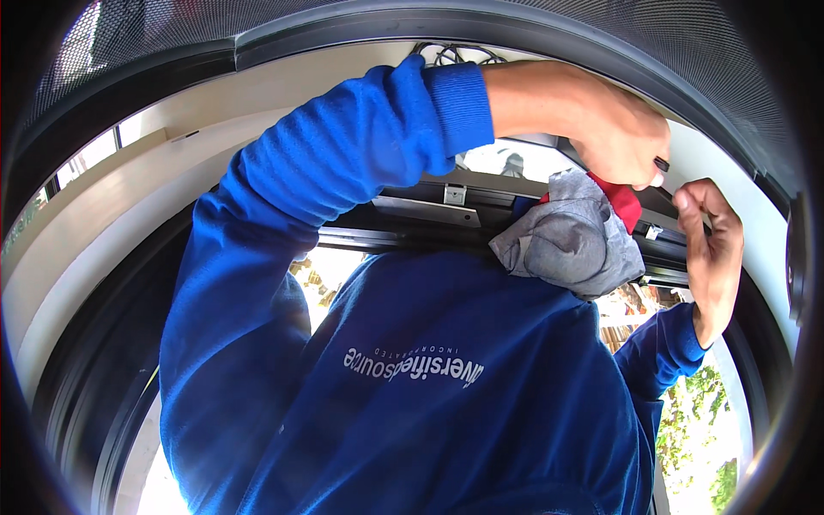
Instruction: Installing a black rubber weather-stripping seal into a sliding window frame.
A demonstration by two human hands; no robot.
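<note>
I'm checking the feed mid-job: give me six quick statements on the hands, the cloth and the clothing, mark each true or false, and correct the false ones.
1. The left hand and right hand are both ungloved. True.
2. Grey cloth lies against red fabric. True.
3. The right hand is gripping the grey cloth. False: the right hand is apart from it.
4. A small black piece shows at the left hand's fingers. True.
5. The left hand is hidden inside clothing. False: the cuff stops partway up the forearm, leaving the hand bare.
6. The person's top is red. False: the sweatshirt is blue.
</note>
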